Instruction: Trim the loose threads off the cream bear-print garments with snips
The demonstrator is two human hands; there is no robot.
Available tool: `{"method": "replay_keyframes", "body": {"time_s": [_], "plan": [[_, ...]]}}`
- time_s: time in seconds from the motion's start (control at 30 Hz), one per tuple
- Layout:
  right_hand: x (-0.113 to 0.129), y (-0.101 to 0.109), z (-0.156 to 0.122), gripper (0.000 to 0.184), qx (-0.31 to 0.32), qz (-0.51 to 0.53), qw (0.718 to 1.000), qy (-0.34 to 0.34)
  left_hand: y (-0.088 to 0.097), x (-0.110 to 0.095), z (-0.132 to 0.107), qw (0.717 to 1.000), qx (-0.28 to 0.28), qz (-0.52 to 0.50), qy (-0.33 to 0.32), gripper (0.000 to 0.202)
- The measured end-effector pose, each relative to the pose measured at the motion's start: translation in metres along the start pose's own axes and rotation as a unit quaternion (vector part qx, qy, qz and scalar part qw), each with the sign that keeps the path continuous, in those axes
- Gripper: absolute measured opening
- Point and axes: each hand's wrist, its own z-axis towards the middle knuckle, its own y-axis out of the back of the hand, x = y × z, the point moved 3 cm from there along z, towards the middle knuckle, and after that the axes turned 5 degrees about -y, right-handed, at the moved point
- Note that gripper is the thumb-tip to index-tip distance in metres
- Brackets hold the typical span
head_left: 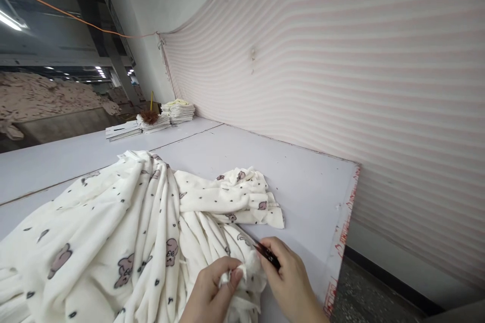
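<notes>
Rightward, bare table (310, 186) runs to its edge (344, 232); left hand (215, 290) pinches printed fabric (146, 217), right hand (288, 277) holds a dark tool (269, 256).

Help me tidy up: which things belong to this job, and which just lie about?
In the job:
printed cloth, in the left hand
dark tool, in the right hand

Lying about:
white stacks, far along the table
brown bundle, on a stack
pinkish heap, in the background

Open tabletop (310, 186) beyond the right hand (288, 272) — room to pass, bunched fabric (147, 222) blocking the left, striped sheet (322, 75) behind
</notes>
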Motion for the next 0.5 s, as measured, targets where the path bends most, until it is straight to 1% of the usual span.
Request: {"method": "replay_keyframes", "body": {"time_s": [0.07, 0.13, 0.17, 0.23, 0.3, 0.37, 0.43, 0.5], "plan": [[0.003, -0.002, 0.001, 0.009, -0.01, 0.05, 0.998, 0.033, 0.003, 0.003, 0.003, 0.99, 0.02, -0.107, 0.085, 0.036], [0.008, -0.006, -0.001, 0.011, -0.001, 0.077, 0.993, 0.091, 0.005, 0.005, 0.004, 0.974, 0.021, -0.188, 0.127, 0.037], [0.011, -0.008, -0.003, 0.014, -0.001, 0.071, 0.991, 0.111, 0.006, 0.006, 0.004, 0.969, 0.019, -0.206, 0.131, 0.037], [0.012, -0.014, -0.005, 0.018, 0.006, 0.04, 0.992, 0.12, 0.007, 0.005, 0.004, 0.971, 0.018, -0.206, 0.117, 0.036], [0.011, -0.02, -0.006, 0.021, 0.024, 0.009, 0.992, 0.122, 0.007, 0.006, 0.004, 0.977, 0.03, -0.184, 0.099, 0.036], [0.008, -0.025, -0.006, 0.027, 0.036, -0.043, 0.988, 0.145, 0.006, 0.009, 0.004, 0.981, 0.052, -0.165, 0.092, 0.037], [0.005, -0.028, -0.007, 0.031, 0.02, -0.108, 0.98, 0.163, 0.004, 0.014, 0.004, 0.981, 0.065, -0.16, 0.085, 0.039], [0.001, -0.03, -0.006, 0.026, 0.003, -0.14, 0.976, 0.166, 0.002, 0.019, 0.004, 0.982, 0.059, -0.165, 0.076, 0.038]]}}
